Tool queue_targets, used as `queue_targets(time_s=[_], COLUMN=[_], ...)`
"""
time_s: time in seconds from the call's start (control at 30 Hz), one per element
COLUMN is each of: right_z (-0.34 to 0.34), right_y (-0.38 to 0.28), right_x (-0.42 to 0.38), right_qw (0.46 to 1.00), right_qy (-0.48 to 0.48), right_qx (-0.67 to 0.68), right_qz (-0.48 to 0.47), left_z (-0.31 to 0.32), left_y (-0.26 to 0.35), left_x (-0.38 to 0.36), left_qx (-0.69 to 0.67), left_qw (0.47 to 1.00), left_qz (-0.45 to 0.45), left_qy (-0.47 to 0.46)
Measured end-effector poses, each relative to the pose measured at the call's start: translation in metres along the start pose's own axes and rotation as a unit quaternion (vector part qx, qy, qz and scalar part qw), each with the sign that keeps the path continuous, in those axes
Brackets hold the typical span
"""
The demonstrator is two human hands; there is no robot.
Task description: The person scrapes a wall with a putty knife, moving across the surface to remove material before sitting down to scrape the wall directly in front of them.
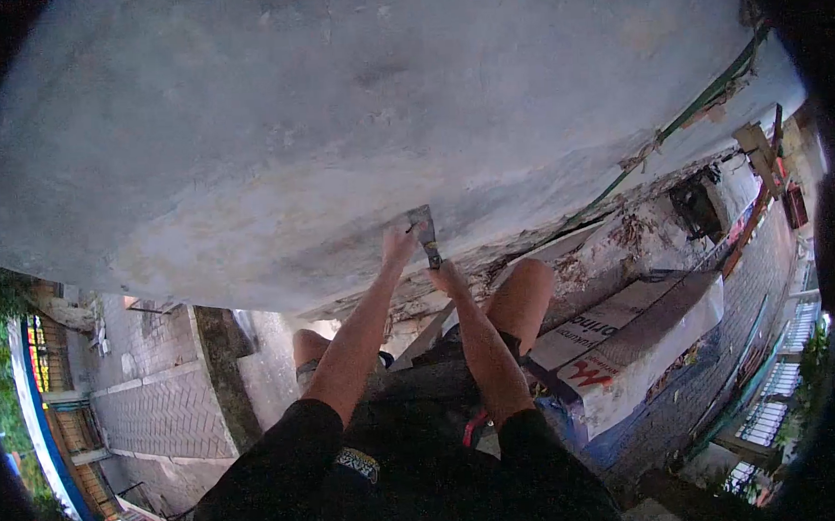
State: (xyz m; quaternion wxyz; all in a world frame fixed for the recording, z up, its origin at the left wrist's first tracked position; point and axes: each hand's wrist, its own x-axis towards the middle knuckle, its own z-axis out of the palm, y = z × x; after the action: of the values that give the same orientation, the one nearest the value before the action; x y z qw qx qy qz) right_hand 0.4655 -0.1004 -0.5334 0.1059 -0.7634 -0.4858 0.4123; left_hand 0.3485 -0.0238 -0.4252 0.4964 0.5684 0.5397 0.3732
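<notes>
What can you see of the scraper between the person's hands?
The scraper has a broad, flat, greyish blade and a narrower, darker handle. The blade looks like metal, dull and smudged; the handle's material is unclear. It slants slightly, blade end farther from the person, in front of the pale, stained wall. The right hand grips the handle's near end, while the left hand is at the blade's left side. Whether the blade touches the wall, I can't tell.

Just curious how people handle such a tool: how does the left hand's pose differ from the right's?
The left hand is up beside the putty knife's blade, while the right hand is closed at its handle end. The left hand sits higher in the view; the right hand is lower and further right. Both are bare.
</notes>
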Motion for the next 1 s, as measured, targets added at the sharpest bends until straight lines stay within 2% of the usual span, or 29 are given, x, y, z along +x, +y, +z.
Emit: queue_targets(time_s=[0.07, 0.13, 0.2, 0.27, 0.33, 0.4, 0.43, 0.53, 0.57, 0.63, 0.67, 0.7, 0.73, 0.77, 0.83, 0.9, 0.93, 1.0], right_z=[-0.027, -0.036, -0.014, 0.015, 0.013, -0.023, -0.025, -0.034, -0.041, -0.037, -0.034, -0.026, -0.016, -0.019, -0.014, -0.027, -0.030, -0.021], right_y=[-0.024, -0.038, -0.025, 0.014, 0.016, -0.025, -0.029, -0.039, -0.042, -0.050, -0.053, -0.037, -0.022, -0.018, -0.010, -0.042, -0.051, -0.048], right_x=[-0.033, -0.040, -0.020, 0.015, 0.010, -0.023, -0.027, -0.040, -0.046, -0.045, -0.044, -0.025, -0.007, -0.001, 0.009, -0.016, -0.028, -0.031], right_qw=[0.997, 0.992, 0.983, 0.952, 0.973, 0.998, 0.999, 0.986, 0.971, 0.983, 0.980, 0.989, 0.994, 0.993, 0.989, 0.971, 0.945, 0.982], right_qy=[0.038, 0.087, 0.136, 0.195, 0.134, -0.039, -0.015, 0.080, 0.124, 0.094, 0.085, 0.041, -0.003, -0.095, -0.078, 0.108, 0.196, 0.082], right_qx=[-0.035, -0.022, 0.033, -0.009, -0.008, 0.040, 0.032, -0.012, -0.047, 0.082, 0.146, 0.093, 0.039, -0.008, -0.068, 0.025, 0.076, 0.072], right_qz=[-0.053, -0.094, -0.117, -0.235, -0.186, 0.035, -0.006, -0.143, -0.197, -0.137, -0.105, -0.103, -0.106, -0.067, -0.107, -0.210, -0.250, -0.157], left_z=[0.002, -0.010, -0.014, -0.015, -0.011, -0.010, -0.011, -0.019, -0.019, -0.023, -0.022, -0.018, -0.007, -0.004, -0.027, -0.013, -0.016, -0.028], left_y=[0.000, 0.052, 0.050, 0.034, 0.000, 0.011, 0.023, 0.058, 0.059, 0.043, 0.029, 0.013, -0.029, -0.060, 0.027, 0.005, 0.004, 0.027], left_x=[0.000, -0.017, -0.016, -0.007, 0.011, 0.001, -0.007, -0.023, -0.023, -0.011, -0.006, -0.001, 0.013, 0.022, -0.004, 0.005, 0.004, -0.001], left_qx=[0.005, 0.143, 0.147, 0.156, 0.166, 0.120, 0.098, 0.162, 0.136, 0.085, 0.116, 0.143, 0.143, 0.140, 0.235, 0.266, 0.259, 0.220], left_qw=[1.000, 0.990, 0.968, 0.962, 0.984, 0.992, 0.994, 0.987, 0.990, 0.990, 0.992, 0.990, 0.988, 0.986, 0.962, 0.963, 0.966, 0.975], left_qz=[-0.023, -0.014, 0.197, 0.219, 0.059, -0.001, -0.030, -0.005, 0.034, 0.110, 0.053, -0.006, -0.040, -0.074, -0.063, -0.026, -0.017, -0.009], left_qy=[0.012, -0.008, 0.045, 0.043, -0.007, -0.031, -0.043, 0.001, -0.011, -0.017, -0.022, -0.022, -0.032, -0.042, -0.125, -0.032, -0.023, -0.040])
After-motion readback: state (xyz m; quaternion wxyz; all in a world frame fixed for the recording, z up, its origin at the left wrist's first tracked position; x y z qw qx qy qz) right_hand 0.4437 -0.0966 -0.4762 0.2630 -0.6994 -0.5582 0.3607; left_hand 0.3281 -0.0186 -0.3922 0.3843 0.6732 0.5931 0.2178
